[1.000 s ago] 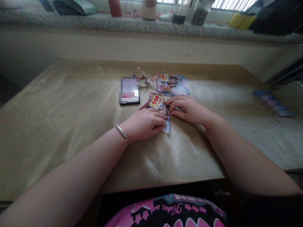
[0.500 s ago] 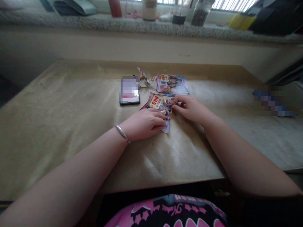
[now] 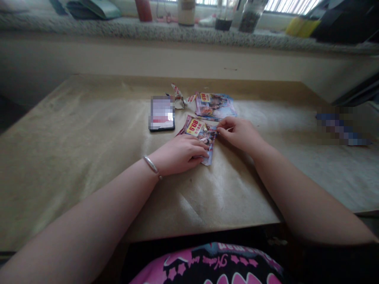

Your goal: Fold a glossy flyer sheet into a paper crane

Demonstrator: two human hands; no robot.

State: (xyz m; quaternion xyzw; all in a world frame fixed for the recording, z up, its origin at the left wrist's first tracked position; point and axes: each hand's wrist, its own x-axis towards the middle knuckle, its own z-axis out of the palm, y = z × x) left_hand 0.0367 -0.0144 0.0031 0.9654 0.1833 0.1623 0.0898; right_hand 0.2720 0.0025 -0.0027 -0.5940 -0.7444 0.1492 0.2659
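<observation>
So far, one glossy flyer (image 3: 197,127) with a yellow price tag appeared creased and partly folded at the centre of the brown kraft paper (image 3: 89,130) covering the table. The right hand (image 3: 239,134) pinched the flyer's right edge between thumb and fingers, while the left hand (image 3: 177,154), a silver bangle (image 3: 151,165) at its wrist, lay curled over its lower end; whether it gripped or merely pressed could not be told. Beyond them, a flat sheaf of flyers (image 3: 215,105) lay untouched by either hand, beside a twisted paper strip (image 3: 177,96) and a smartphone (image 3: 162,113).
</observation>
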